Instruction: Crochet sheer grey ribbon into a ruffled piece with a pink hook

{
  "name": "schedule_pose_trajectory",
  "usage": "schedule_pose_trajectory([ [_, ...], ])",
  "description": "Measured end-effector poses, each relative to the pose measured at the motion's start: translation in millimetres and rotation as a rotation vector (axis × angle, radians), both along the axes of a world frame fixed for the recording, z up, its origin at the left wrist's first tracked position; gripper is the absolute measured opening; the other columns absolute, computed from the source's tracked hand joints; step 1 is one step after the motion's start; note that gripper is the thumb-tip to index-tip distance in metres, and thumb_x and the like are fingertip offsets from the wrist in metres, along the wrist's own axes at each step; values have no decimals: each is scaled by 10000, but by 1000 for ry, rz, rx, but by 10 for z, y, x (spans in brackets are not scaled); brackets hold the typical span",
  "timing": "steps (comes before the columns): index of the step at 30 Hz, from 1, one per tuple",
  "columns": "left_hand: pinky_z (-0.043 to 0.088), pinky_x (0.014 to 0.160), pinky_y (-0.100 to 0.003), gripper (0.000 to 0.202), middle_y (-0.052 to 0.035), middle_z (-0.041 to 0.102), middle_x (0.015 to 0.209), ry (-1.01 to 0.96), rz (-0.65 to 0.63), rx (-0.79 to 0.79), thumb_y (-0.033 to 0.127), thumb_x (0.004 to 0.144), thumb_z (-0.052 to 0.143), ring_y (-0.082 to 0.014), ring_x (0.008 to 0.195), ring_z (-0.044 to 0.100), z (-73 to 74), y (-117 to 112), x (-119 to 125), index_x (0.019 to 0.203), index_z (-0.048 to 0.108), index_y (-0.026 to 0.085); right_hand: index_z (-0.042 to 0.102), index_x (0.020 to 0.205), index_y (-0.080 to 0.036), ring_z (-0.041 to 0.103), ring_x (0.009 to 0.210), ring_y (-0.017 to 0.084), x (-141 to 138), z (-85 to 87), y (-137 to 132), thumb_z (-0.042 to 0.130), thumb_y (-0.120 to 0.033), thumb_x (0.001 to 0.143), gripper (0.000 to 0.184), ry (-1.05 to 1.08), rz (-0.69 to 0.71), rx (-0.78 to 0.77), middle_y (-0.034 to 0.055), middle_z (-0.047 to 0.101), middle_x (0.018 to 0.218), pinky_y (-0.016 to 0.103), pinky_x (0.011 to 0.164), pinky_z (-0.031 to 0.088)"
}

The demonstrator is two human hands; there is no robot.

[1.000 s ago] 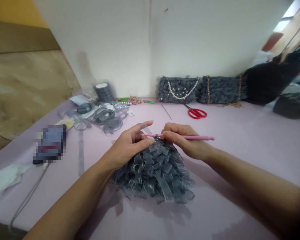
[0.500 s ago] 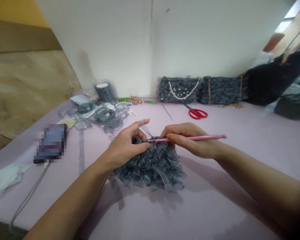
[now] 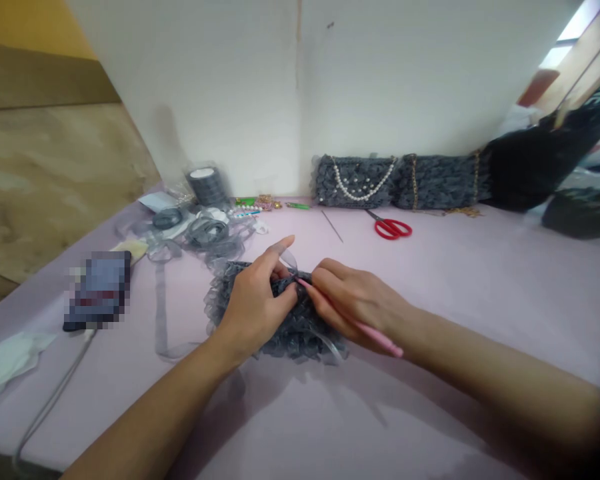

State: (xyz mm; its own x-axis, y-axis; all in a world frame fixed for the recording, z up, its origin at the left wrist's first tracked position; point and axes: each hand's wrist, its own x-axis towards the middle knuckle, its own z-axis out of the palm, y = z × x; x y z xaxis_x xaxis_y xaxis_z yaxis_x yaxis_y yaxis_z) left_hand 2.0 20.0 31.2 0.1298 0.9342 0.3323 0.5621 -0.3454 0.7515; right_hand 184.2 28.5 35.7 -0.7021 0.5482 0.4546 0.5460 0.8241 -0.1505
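A ruffled grey crocheted piece, worked in sheer ribbon, is held just above the pink tabletop. My left hand pinches its upper edge between thumb and fingers, with the index finger raised and a strand of grey ribbon running by it. In my right hand is a pink crochet hook, its tip at the upper edge close to my left thumb and its handle end pointing down to the right. The fingers of my right hand partly cover the piece's right side.
Coils of grey ribbon and a ribbon spool lie at the back left. A phone with a cable sits on the left. Red-handled scissors, a thin needle-like rod and two ruffled grey bags are toward the wall.
The crochet hook has swung from nearly level to slanting down right, as my right hand turned over. The crocheted piece has tilted and shifted left, showing more behind my left hand.
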Motion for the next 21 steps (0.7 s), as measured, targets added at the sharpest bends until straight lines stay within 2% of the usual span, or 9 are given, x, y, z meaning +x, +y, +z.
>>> schedule_pose_trajectory([
  [1,413,789,-266,648,36,551,762,-73,21,-36,122,733,607,-122,744,526,-6,-6,31,1368,502,193,453,747,-173,405,555,120,-31,-56,-4,326,-235,998,289,-7,-49,93,21,463,699,256,522,323],
  [3,427,789,-272,670,32,554,774,-339,42,-197,145,716,646,-123,749,539,-10,-19,89,1366,493,191,440,725,-186,382,541,130,-71,-167,14,307,-239,1008,317,13,-111,227,24,459,669,263,504,306],
  [6,465,757,-294,654,3,590,835,-803,-3,-589,147,695,679,-137,749,583,12,-25,130,1326,507,172,426,723,-195,387,546,131,-59,-290,95,278,-247,1022,337,92,-91,280,34,484,682,249,494,323],
  [8,486,769,-324,627,-32,625,895,-946,-70,-807,125,683,686,-162,779,614,42,-13,106,1290,536,161,427,735,-195,417,572,130,-11,-325,159,309,-252,1018,312,151,-10,273,41,506,709,238,498,350],
  [11,490,797,-329,608,-51,648,950,-934,-163,-900,102,665,713,-178,827,634,79,37,1,1256,582,164,464,784,-177,487,636,129,74,-292,221,375,-224,995,233,182,156,181,66,553,790,233,533,405],
  [14,475,734,-275,582,-12,632,880,-828,-171,-834,110,656,742,-142,764,626,89,102,-134,1221,627,189,517,856,-148,541,706,127,136,-181,224,381,-194,985,193,190,254,-11,89,590,862,238,608,449],
  [18,446,640,-228,542,18,603,787,-741,-193,-790,125,658,751,-100,660,602,82,164,-276,1187,659,201,578,985,-134,554,692,109,187,-16,190,380,-190,985,205,209,255,-280,45,608,828,234,642,445],
  [21,456,633,-225,526,4,634,804,-726,-254,-822,131,668,744,-104,660,614,87,191,-336,1183,664,203,613,972,-146,602,718,110,218,69,186,380,-208,990,242,216,228,-498,38,658,850,231,659,457],
])
